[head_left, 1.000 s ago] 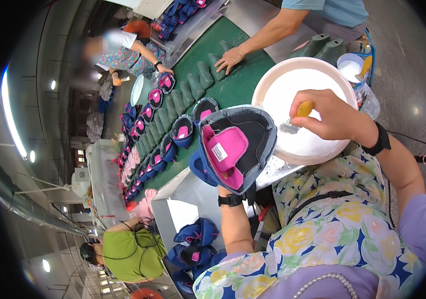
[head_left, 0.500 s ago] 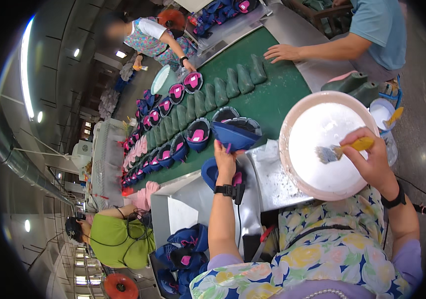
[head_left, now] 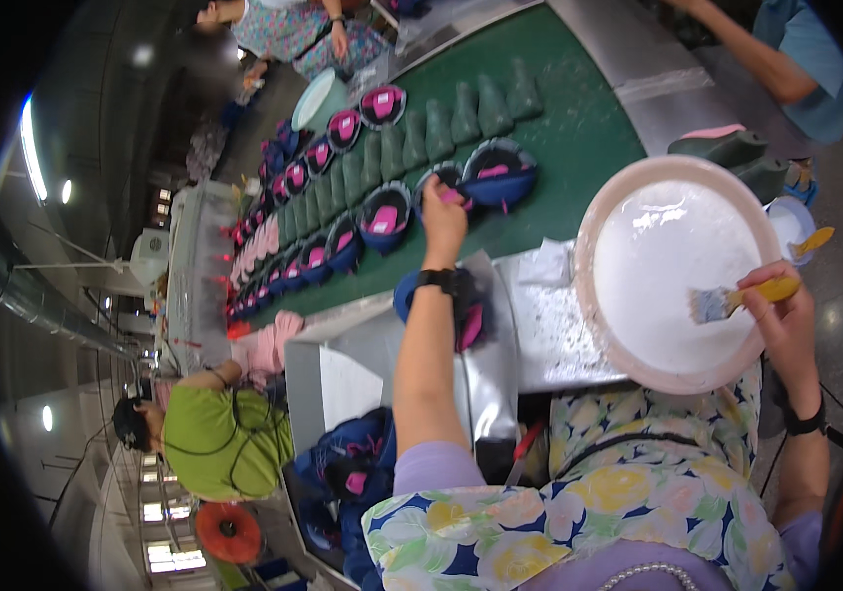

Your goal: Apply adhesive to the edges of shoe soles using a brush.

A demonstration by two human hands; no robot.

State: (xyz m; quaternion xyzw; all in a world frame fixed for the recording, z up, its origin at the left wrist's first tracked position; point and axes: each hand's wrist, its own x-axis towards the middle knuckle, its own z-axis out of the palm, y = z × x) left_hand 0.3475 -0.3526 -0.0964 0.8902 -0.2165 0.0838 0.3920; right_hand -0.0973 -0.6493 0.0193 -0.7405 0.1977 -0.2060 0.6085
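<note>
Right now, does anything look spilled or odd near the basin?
Slightly: the metal ledge left of the basin is speckled with spots, possibly splashes, so it looks messy. The brush in the right hand is over the basin.

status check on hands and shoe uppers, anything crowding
Left hand at blue shoe upper, grip unclear. Right hand holding brush over pale basin. Neighbouring upper close on the right.

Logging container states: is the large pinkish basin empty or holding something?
The basin holds something: a white liquid with glossy reflections spreads inside its rim; depth unclear.
</note>
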